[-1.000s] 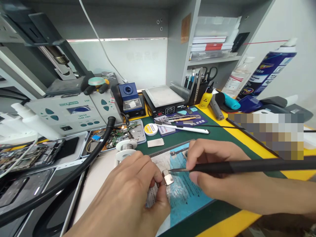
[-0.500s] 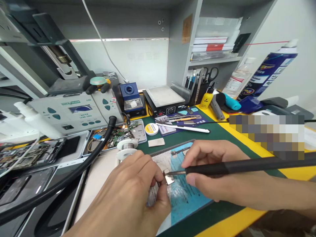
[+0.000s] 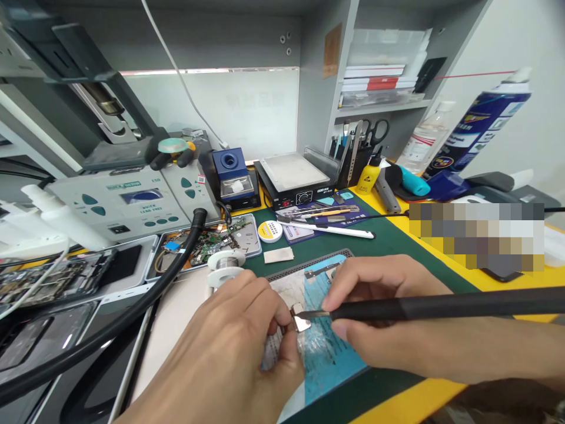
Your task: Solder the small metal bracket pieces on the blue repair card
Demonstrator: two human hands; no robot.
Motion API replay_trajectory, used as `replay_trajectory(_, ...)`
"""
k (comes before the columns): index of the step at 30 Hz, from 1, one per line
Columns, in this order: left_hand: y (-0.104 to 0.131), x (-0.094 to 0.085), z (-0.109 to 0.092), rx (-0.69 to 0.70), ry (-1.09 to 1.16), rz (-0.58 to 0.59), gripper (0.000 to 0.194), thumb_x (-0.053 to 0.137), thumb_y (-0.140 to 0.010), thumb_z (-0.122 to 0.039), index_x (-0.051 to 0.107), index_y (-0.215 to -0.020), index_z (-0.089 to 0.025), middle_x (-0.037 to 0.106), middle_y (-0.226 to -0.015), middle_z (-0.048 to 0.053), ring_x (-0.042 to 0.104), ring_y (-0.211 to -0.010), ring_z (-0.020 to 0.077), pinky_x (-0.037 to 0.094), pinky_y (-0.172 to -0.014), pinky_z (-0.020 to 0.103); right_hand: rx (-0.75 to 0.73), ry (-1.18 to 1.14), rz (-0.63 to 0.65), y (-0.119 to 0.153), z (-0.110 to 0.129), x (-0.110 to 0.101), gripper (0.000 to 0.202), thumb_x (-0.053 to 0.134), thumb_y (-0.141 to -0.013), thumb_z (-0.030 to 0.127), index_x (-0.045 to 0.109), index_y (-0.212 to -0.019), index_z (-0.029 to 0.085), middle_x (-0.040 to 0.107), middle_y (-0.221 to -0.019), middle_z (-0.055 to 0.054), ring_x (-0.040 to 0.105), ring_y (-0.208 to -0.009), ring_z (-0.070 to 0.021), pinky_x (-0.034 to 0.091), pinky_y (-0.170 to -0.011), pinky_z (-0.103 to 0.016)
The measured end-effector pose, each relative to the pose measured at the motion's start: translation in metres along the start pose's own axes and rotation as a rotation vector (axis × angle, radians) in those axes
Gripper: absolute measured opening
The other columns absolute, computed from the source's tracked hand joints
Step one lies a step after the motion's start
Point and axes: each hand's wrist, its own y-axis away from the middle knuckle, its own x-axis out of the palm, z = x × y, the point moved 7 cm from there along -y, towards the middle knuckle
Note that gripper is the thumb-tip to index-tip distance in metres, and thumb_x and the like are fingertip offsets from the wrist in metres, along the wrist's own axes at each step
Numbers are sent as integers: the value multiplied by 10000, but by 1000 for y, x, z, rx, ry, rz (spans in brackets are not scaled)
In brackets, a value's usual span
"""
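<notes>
My left hand (image 3: 241, 330) pinches a small silvery metal part (image 3: 302, 324) between thumb and fingertips; the part's left end is hidden by the fingers. My right hand (image 3: 388, 312) grips a long black-handled tool (image 3: 432, 305) close to its front, and the handle runs out past the right edge. Its slim metal tip (image 3: 314, 315) lies against or just over the silvery part. Both hands are above a blue and white work pad (image 3: 329, 365), scuffed in the middle. Another small metal strip (image 3: 318, 270) rests near the pad's far edge.
Left of the hands are a solder wire spool (image 3: 226, 268), a tray of circuit boards (image 3: 238, 238) and a thick black hose (image 3: 145, 306). Behind stand a heating plate (image 3: 293, 171) and a grey rework station (image 3: 132, 200). A white pen-like tool (image 3: 331, 228) lies farther back.
The tool's handle has tipped slightly downward at its right end, and the tip has shifted a little left over the metal part. My left hand keeps its pinch.
</notes>
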Motion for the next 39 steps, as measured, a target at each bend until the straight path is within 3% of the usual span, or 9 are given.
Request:
replay_trajectory(20,1,1,0,-3,9,3,96,542,-835,-178,586,-759,-217,575,-713,-8,574,-720,182,421,-634,320,-132,20,22,4,-3,1,84,706,-782,160,683,-849,206,581,-729,-1,474,-583,-114,367,-516,-249)
replay_trajectory(26,0,1,0,-1,-1,-3,103,539,-828,-160,584,-758,-221,565,-710,-12,571,-714,181,416,-632,315,-148,19,-37,3,-1,-1,68,689,-773,155,683,-820,204,581,-724,-5,473,-579,-116,358,-509,-253)
replay_trajectory(31,-1,1,1,-3,-14,4,107,535,-843,-174,586,-758,-216,560,-705,-5,568,-717,188,417,-637,322,-190,29,24,3,2,2,81,695,-792,148,678,-853,198,586,-747,-12,501,-607,-124,377,-519,-251)
replay_trajectory(39,2,2,1,5,-5,8,93,542,-835,-179,587,-761,-214,572,-716,-7,572,-718,183,418,-632,315,-216,37,18,5,-1,2,93,694,-807,140,676,-873,203,590,-769,-11,493,-600,-115,362,-511,-244)
